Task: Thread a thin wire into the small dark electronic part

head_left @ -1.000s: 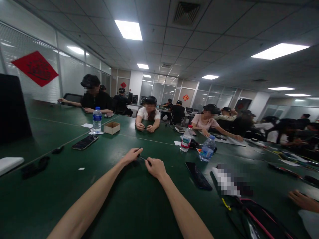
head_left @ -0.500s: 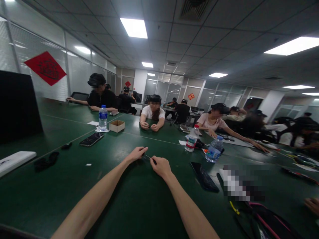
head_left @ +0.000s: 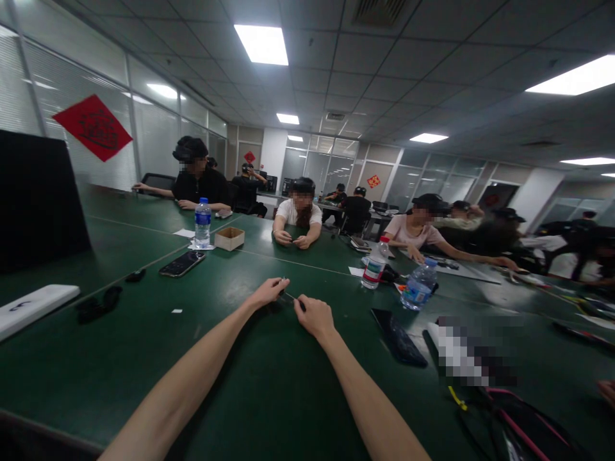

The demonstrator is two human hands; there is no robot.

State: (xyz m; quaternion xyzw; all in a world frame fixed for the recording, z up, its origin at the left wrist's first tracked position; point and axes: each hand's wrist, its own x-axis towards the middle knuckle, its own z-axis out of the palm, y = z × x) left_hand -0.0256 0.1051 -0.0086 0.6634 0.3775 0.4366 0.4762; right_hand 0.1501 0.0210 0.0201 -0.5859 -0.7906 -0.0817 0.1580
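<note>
Left hand (head_left: 270, 292): pinching small dark piece (head_left: 283, 290) | Right hand (head_left: 316, 316): wrapped round thin tool (head_left: 302, 306), just beside | Place: over worktop (head_left: 264, 384), inward of near edge | Contact: too small to tell | Risk: loose pinch could let tip slip

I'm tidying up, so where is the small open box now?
In the head view, the small open box stands left of centre on the green table, beyond the left hand and just right of a blue-capped bottle.
</note>
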